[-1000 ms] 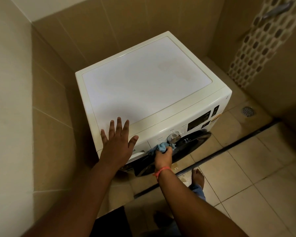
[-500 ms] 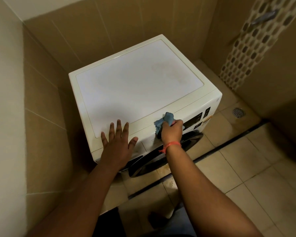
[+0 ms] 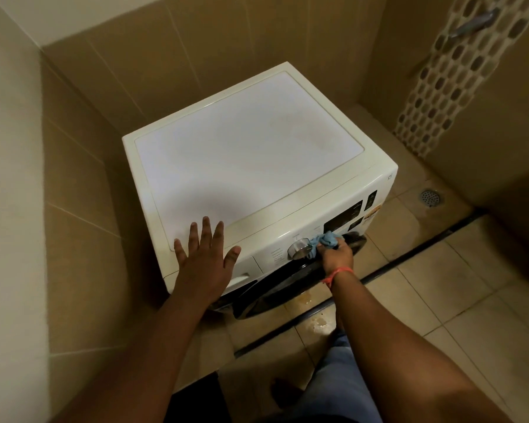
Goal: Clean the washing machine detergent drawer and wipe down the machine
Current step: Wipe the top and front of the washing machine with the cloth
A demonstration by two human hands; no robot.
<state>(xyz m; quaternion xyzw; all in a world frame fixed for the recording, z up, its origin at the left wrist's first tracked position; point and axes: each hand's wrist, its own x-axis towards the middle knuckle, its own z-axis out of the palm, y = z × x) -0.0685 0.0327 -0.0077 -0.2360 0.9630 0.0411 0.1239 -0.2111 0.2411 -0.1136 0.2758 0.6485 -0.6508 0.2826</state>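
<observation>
Washing machine (image 3: 251, 166): white front-loader tucked into a tiled corner, seen from above. The flat top has a faint brownish smudge toward the far right.

Left hand (image 3: 202, 257): fingers spread wide and straight, palm down flat on the near left corner of the machine's top, right over the front edge. Just leaning on it, not gripping anything.

Right hand (image 3: 338, 254): fingers curled round a bunched-up blue cloth (image 3: 326, 239), pushing it against the control panel just right of the silver dial (image 3: 299, 248). There's a red string band (image 3: 338, 273) on that wrist.

Detergent drawer (image 3: 242, 271): on the left end of the front panel, just below and right of the left hand. Looks pushed in, and part of it is hidden by the hand.

Control panel: dark display (image 3: 344, 216) to the right of the cloth, with a small dark button strip further right. The print next to the dial is too small to read.

Door (image 3: 290, 282): dark round door under the panel. Can't tell from this angle whether it's latched or ajar.

Floor (image 3: 440, 285): beige tiles with a dark channel running across in front of the machine, and a wet-looking patch (image 3: 316, 322) by the channel near the person's leg.

Drain (image 3: 430, 197): round metal grate on the floor, right of the machine.

Wall on the right: a strip of oval mosaic tile (image 3: 437, 83).
</observation>
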